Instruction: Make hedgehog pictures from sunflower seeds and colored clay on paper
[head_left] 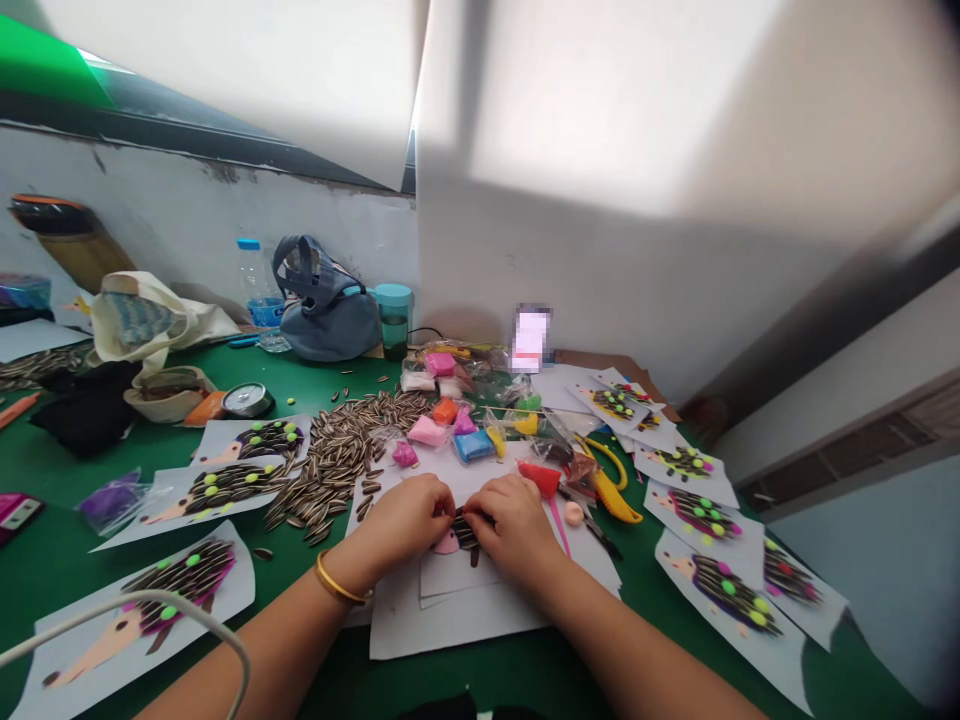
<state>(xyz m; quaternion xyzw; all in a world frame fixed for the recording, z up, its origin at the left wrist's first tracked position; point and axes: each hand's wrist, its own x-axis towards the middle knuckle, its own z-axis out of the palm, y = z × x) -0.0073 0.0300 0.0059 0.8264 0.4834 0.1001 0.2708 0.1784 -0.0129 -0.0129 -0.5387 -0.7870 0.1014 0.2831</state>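
A small hedgehog figure (466,538) with a pink clay head and dark sunflower seeds lies on white paper (457,636) between my hands. My left hand (405,522) is at its left, fingers pressed together above the pink head; whatever they pinch is too small to make out. At the figure's right side, my right hand (510,522) has its thumb and forefinger closed on the seeds; what it holds is hidden. Just beyond my left hand spreads a large heap of striped sunflower seeds (341,455).
Finished seed hedgehogs on paper lie at left (232,484) and right (739,600). Behind my hands are bagged coloured clays (474,445) and yellow-handled scissors (613,497). A blue bag (330,325), a cup (394,322) and a phone (531,340) stand by the wall. A white cable (187,603) arches over the lower left.
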